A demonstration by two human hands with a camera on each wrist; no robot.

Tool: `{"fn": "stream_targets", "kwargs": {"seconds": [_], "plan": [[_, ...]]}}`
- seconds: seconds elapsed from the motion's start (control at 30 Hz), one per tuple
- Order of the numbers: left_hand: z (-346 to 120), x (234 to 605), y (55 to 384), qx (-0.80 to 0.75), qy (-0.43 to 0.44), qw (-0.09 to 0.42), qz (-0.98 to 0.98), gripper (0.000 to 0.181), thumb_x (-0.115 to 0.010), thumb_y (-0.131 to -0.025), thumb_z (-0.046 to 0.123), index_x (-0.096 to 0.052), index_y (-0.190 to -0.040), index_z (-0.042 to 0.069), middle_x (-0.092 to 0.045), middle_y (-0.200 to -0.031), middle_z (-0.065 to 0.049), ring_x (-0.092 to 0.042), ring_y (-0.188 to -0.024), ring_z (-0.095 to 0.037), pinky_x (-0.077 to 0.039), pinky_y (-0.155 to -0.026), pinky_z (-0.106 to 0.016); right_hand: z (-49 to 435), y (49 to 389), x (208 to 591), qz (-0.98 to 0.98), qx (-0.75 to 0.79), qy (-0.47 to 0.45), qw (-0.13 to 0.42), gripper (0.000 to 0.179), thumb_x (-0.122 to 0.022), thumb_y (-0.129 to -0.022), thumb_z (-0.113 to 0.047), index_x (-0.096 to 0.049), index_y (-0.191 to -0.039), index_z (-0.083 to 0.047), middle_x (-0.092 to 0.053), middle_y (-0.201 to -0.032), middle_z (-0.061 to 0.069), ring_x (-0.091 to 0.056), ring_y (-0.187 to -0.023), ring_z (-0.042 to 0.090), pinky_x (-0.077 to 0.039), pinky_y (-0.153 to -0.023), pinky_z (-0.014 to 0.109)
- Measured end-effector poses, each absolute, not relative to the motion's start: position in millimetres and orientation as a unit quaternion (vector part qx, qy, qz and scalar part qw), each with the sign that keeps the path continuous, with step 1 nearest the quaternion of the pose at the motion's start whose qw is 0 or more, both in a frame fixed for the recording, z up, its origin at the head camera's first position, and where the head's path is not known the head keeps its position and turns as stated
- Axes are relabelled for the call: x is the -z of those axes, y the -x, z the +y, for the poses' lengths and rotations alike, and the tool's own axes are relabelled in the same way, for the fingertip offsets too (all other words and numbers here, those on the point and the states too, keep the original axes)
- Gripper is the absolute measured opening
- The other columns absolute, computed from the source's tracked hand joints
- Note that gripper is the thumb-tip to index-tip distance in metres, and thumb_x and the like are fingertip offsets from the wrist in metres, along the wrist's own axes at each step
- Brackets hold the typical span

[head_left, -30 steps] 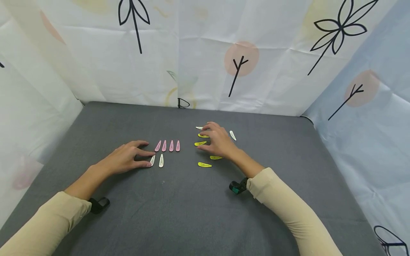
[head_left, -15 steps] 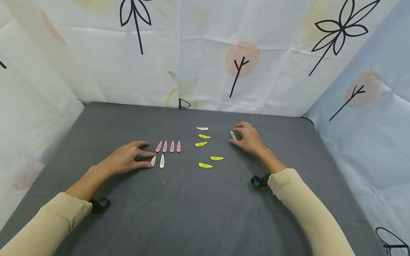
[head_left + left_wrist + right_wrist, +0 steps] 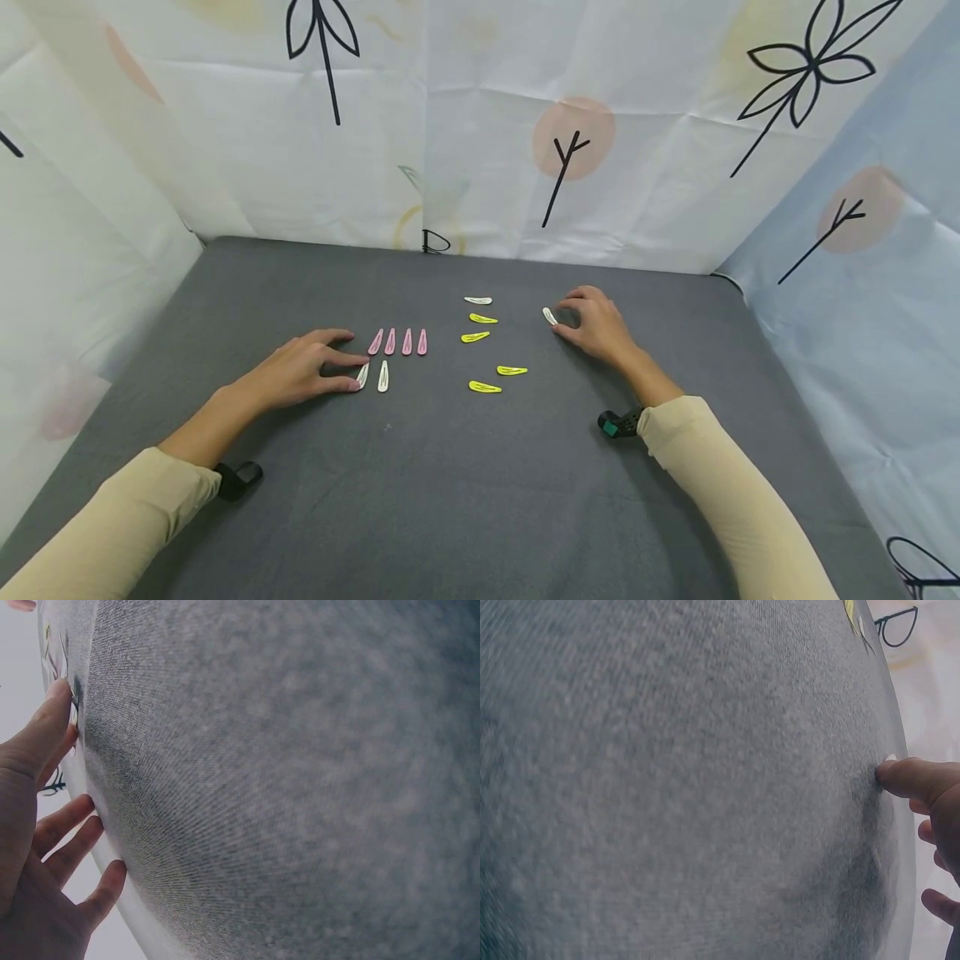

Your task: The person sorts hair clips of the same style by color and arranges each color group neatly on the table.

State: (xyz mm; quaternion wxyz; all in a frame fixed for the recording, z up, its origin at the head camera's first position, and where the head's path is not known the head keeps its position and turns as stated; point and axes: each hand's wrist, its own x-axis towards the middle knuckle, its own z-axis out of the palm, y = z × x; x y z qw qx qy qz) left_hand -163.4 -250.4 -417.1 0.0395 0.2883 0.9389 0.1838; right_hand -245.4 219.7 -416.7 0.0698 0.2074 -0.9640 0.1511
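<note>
Four pink teardrop-shaped hair clips (image 3: 407, 342), four yellow clips (image 3: 485, 387) and four white clips (image 3: 383, 377) on a grey cloth-covered worktop (image 3: 450, 492).

The left hand (image 3: 300, 371) pinches one white clip (image 3: 363, 376) between thumb and forefinger, just below the pink row, another white one beside it. The right hand (image 3: 597, 325) has its thumb at the lower end of a lone white clip (image 3: 548, 315); whether it grips, I cannot tell. Between the hands lie the yellow clips, with the remaining white clip (image 3: 477, 301) beyond them.
</note>
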Motion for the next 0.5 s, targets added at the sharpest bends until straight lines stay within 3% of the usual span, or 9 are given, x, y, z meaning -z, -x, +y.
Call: {"fn": "stream_targets", "kwargs": {"seconds": [0.5], "plan": [[-250, 417, 165, -0.180, -0.292, 0.045, 0.938, 0.044, -0.074, -0.089, 0.043, -0.072, -0.126, 0.019, -0.052, -0.141, -0.023, -0.047, -0.130, -0.044, -0.038, -0.096, -0.067, 233, 250, 418, -0.970, -0.150, -0.178, 0.075, 0.035, -0.076, -0.089, -0.021, -0.072, -0.115, 0.002, -0.060, -0.124, 0.021, -0.050, -0.122, 0.039, -0.041, -0.096, 0.058]]}}
